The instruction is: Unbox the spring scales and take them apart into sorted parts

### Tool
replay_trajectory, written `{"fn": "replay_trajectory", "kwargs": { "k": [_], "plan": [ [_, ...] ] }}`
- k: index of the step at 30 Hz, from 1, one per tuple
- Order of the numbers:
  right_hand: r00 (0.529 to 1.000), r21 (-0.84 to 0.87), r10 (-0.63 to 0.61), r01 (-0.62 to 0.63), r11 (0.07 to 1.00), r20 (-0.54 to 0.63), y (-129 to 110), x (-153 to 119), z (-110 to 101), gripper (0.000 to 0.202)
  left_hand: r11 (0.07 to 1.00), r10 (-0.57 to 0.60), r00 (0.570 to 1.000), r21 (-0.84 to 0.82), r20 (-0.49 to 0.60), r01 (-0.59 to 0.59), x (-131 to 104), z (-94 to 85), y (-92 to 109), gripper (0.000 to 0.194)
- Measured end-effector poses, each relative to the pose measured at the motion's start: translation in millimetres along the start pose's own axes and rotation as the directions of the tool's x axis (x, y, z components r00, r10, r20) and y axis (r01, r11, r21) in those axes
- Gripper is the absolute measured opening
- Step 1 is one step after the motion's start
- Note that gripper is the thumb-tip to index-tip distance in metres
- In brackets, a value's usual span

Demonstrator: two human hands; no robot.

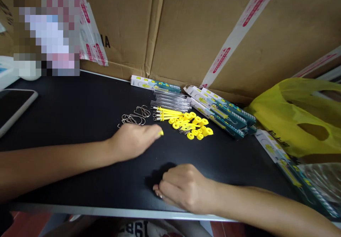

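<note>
My left hand (135, 140) is closed in a pinch above the black tabletop. A small yellow plastic piece (161, 133) sticks out at its fingertips; most of it is hidden. My right hand (183, 187) is curled closed near the front edge, and its fingers hide whatever may be inside. Just beyond my left hand lie bent metal hooks (133, 119). Beside them are yellow rods with springs (167, 114), then a group of yellow caps and rings (198, 127) with small loose springs (184, 130). Clear plastic tubes (172, 101) lie behind the rods.
Printed narrow boxes (218, 109) are stacked behind the parts, with another box (156, 84) against the cardboard wall (186, 27). At right, a yellow plastic bag (287, 109) sits by one more long box (295, 173). A phone-like device (16, 105) lies at left.
</note>
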State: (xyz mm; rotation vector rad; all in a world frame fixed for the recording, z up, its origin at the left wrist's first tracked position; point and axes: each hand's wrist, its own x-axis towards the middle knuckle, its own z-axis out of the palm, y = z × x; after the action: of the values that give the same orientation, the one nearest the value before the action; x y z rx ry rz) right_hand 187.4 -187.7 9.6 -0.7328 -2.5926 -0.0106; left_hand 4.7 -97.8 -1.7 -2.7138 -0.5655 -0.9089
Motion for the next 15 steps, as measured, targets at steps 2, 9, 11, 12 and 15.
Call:
{"fn": "replay_trajectory", "kwargs": {
  "k": [2, 9, 11, 12, 15],
  "plan": [
    [0.998, 0.023, 0.032, -0.03, 0.999, -0.058, 7.1, -1.7, -2.8, 0.03, 0.995, 0.085, 0.996, -0.042, -0.017, -0.086, 0.3, -0.7, 0.8, 0.028],
    [0.883, 0.419, 0.47, -0.431, 0.799, 0.011, 46.5, -0.5, -5.6, 0.03, 0.989, 0.136, 0.99, -0.05, -0.021, -0.137, -0.4, 0.2, 2.3, 0.029],
    [0.871, 0.48, 0.489, -0.446, 0.755, 0.039, 47.7, 1.8, -4.8, 0.031, 0.991, 0.121, 0.992, -0.062, -0.02, -0.122, -0.4, 0.4, 1.2, 0.03],
    [0.865, 0.498, 0.499, -0.456, 0.737, 0.055, 47.8, 3.5, -5.3, 0.031, 0.992, 0.108, 0.994, -0.065, -0.023, -0.11, -0.4, 0.3, 0.8, 0.03],
    [0.835, 0.523, 0.525, -0.525, 0.671, 0.165, 50.2, 12.9, -8.3, 0.027, 0.99, 0.117, 0.992, -0.069, -0.052, -0.12, -0.5, -0.7, 0.8, 0.029]
  ]
}}
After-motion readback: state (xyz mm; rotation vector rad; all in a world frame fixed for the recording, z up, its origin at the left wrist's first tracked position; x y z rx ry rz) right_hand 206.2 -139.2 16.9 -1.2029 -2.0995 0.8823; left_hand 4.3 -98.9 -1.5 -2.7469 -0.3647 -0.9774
